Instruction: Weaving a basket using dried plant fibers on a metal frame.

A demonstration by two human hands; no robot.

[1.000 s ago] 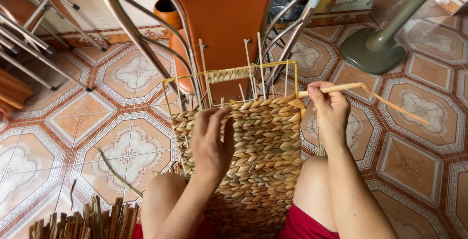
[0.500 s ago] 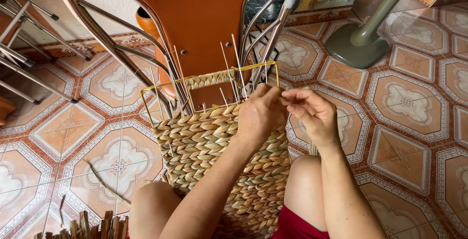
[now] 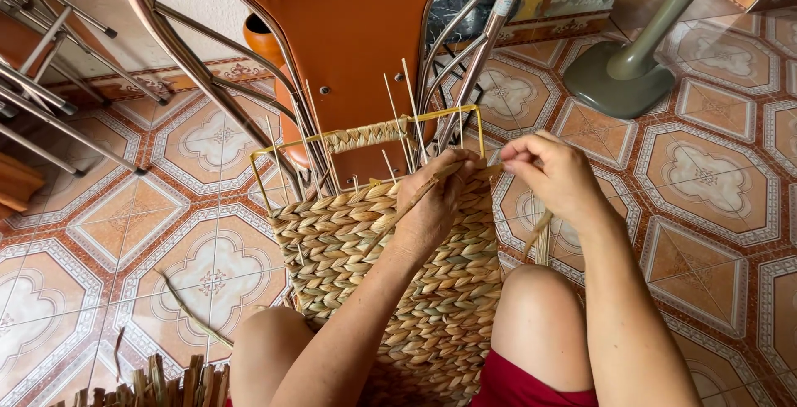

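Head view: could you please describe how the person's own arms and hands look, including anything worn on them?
Both forearms are bare, with no sleeves in view. The left hand and right hand wear no gloves, and no rings, watch or bracelet show. The only clothing in view is red shorts at the thighs.

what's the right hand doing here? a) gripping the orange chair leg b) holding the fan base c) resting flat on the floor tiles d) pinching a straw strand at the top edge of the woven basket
d: the right hand pinches a straw strand at the top edge of the woven basket, close to the left hand.
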